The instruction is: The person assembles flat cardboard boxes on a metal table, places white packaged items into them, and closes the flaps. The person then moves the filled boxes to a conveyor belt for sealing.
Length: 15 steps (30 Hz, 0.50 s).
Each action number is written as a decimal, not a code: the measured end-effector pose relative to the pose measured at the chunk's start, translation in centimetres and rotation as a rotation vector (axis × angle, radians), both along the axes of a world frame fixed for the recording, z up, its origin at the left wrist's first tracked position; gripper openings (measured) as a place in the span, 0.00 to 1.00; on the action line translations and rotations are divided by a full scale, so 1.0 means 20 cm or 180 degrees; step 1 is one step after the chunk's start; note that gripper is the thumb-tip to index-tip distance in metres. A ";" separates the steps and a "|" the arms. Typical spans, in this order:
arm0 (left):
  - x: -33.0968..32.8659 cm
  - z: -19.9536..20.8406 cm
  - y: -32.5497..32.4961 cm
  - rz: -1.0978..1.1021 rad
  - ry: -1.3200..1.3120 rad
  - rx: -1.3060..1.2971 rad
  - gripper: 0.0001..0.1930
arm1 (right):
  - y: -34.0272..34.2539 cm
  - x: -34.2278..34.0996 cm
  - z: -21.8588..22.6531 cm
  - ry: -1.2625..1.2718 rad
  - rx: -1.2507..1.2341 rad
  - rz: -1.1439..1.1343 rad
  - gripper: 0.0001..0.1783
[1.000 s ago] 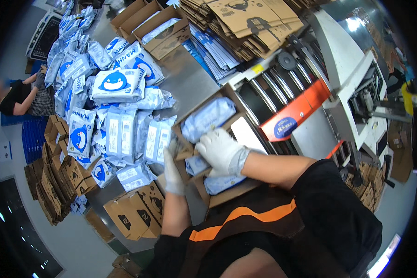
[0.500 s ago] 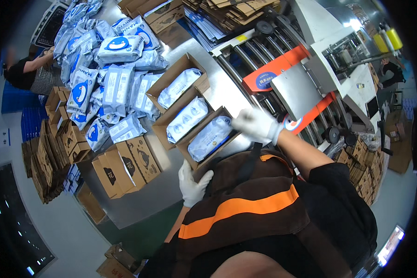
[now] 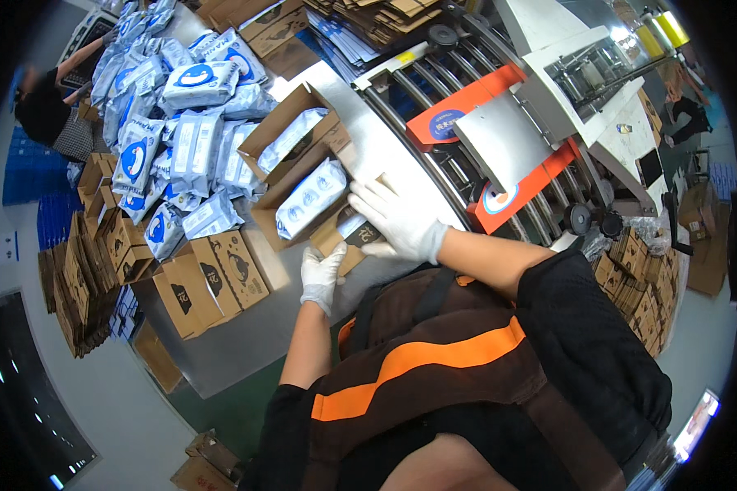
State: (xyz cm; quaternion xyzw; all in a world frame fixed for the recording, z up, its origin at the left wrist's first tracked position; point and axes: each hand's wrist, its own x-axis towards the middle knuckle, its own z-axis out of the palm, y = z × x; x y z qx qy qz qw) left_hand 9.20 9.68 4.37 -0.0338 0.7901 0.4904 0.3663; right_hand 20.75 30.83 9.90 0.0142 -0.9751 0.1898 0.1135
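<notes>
The nearest brown cardboard box (image 3: 333, 237) lies between my gloved hands, its printed flap folded partly over a wipes pack (image 3: 353, 223). My left hand (image 3: 321, 274) grips the box's lower left end between thumb and fingers. Stretched across the right side of the same box, my right hand (image 3: 397, 221) rests with its fingers extended. Just beyond is a second open box (image 3: 266, 221) holding a white and blue wipes pack (image 3: 311, 198). Behind that stands a third open box (image 3: 315, 96), also with a pack (image 3: 293, 139) inside.
Many soft wipes packs (image 3: 196, 147) are heaped at the left of the metal table (image 3: 258, 344). Empty boxes (image 3: 213, 282) stand in front of the heap. A roller machine (image 3: 499, 139) with orange packages is at the right. Another person (image 3: 45, 110) stands at far left.
My right hand has moved left onto the nearest box, and its flap now covers most of the pack. My left hand has come up to the box's end.
</notes>
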 end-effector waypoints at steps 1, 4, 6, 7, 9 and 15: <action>0.02 0.01 0.03 -0.0083 -0.0197 0.0169 0.26 | 0.01 0.12 -0.07 -0.0279 0.0001 0.0055 0.53; 0.11 0.03 0.21 -0.0509 -0.0518 0.0460 0.31 | 0.10 0.33 -0.12 -0.0758 -0.0092 -0.0214 0.51; 0.19 -0.03 0.37 -0.0458 -0.0816 0.0779 0.33 | 0.22 0.38 -0.06 -0.0791 -0.0167 -0.0635 0.47; 0.24 -0.11 0.48 -0.0593 -0.1012 0.0936 0.34 | 0.29 0.37 0.00 -0.0999 -0.0241 -0.0912 0.45; 0.28 -0.14 0.72 -0.0887 -0.1328 0.0800 0.35 | 0.38 0.42 -0.01 -0.0793 -0.0211 -0.1398 0.41; 0.24 0.17 0.61 -0.1533 0.1660 0.0630 0.30 | 0.30 0.14 0.18 -0.0487 -0.1458 -0.1348 0.24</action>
